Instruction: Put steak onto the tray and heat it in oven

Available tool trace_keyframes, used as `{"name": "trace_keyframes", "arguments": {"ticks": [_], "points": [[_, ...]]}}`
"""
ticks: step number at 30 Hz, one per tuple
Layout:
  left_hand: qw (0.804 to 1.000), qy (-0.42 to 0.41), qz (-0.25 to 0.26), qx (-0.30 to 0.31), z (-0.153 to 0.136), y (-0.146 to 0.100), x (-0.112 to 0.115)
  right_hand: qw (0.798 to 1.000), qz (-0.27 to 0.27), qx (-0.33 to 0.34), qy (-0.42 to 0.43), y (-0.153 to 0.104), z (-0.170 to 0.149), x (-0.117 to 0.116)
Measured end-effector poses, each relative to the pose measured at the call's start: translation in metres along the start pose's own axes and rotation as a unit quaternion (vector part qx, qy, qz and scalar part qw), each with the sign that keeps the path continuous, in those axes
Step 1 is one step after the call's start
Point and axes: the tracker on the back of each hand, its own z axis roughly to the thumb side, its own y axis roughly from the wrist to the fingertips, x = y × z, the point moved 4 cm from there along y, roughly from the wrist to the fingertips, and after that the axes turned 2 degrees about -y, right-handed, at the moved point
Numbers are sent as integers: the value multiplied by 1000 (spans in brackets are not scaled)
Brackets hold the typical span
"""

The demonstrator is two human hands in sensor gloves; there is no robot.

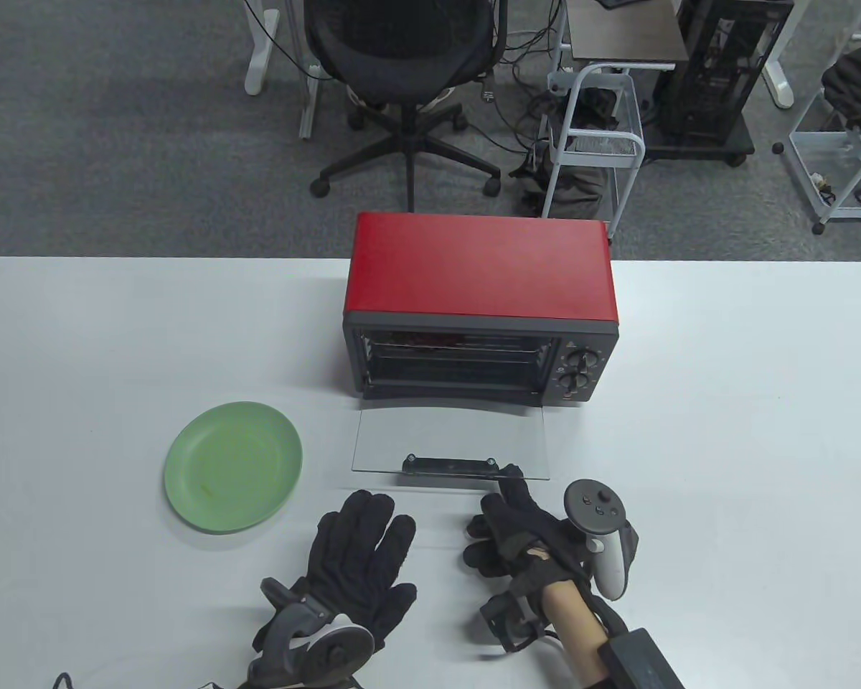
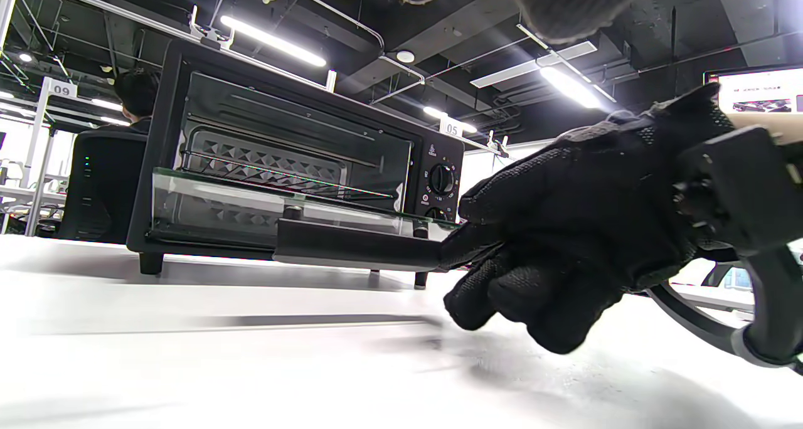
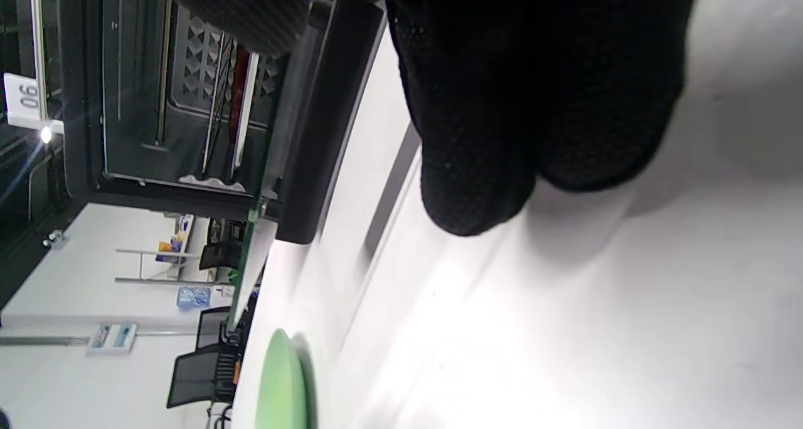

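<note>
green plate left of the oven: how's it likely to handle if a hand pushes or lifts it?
The green plate looks rigid and shallow, so it would probably slide flat on the smooth white table rather than tip. Its low rim likely needs an edge pinch. It is empty, so probably light.

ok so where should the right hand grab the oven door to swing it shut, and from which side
Take the dark handle bar along the door's free front edge. The glass lies flat, hinged at the oven, so the bar sits farthest from the hinge. It hangs under the glass, so come from the near side, below. The right hand's fingers already touch the bar's right end; nearer the middle would probably lift more evenly.
</note>
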Motion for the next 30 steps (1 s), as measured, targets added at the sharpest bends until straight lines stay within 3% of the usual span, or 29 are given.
{"name": "trace_keyframes", "arguments": {"ticks": [10, 16, 30], "points": [[1000, 1, 0, 7, 2, 0, 0, 998, -54, 24, 1, 6, 12, 10], [1000, 0, 0, 7, 3, -1, 0, 994, -63, 4, 88, 19, 1, 10], [1000, -3, -1, 14, 5, -1, 1, 993, -80, 30, 78, 30, 14, 21]]}}
